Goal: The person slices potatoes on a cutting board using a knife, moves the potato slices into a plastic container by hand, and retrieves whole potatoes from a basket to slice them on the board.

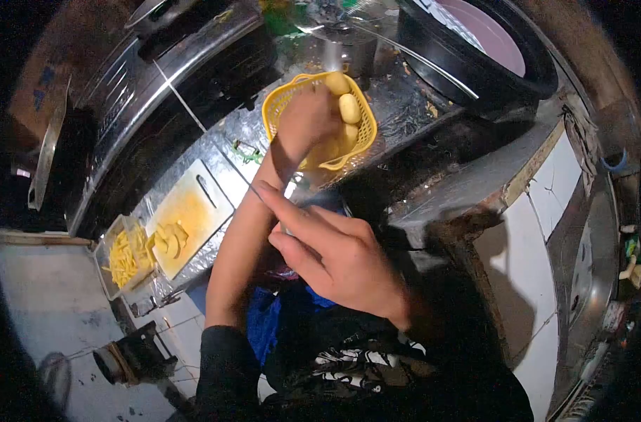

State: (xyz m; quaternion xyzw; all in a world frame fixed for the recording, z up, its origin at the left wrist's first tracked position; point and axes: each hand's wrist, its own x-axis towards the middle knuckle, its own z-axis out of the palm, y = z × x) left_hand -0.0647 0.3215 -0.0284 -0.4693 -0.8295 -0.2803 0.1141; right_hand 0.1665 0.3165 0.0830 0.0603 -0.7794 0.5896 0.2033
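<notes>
My left hand [310, 116] reaches down into a yellow plastic basket [270, 116], over several peeled potatoes [349, 109]; its fingertips are blurred and hidden, so whether it grips one cannot be made out. Nearer my body, my right hand [334, 253] is closed round what looks like a knife, the index finger stretched along it. The thin blade, seen edge-on, crosses above my left forearm. Potato slices [170, 240] lie on a white cutting board [202, 169] at the left. Beside the board, a clear container [108, 276] holds cut potato sticks [125, 257].
The basket and board stand on a foil-covered counter [229, 133]. A dark stove [194, 84] lies at the upper left. At the upper right is a black round tub [433, 42] with a pink dish [500, 39]. White tiles [538, 246] line a ledge on the right.
</notes>
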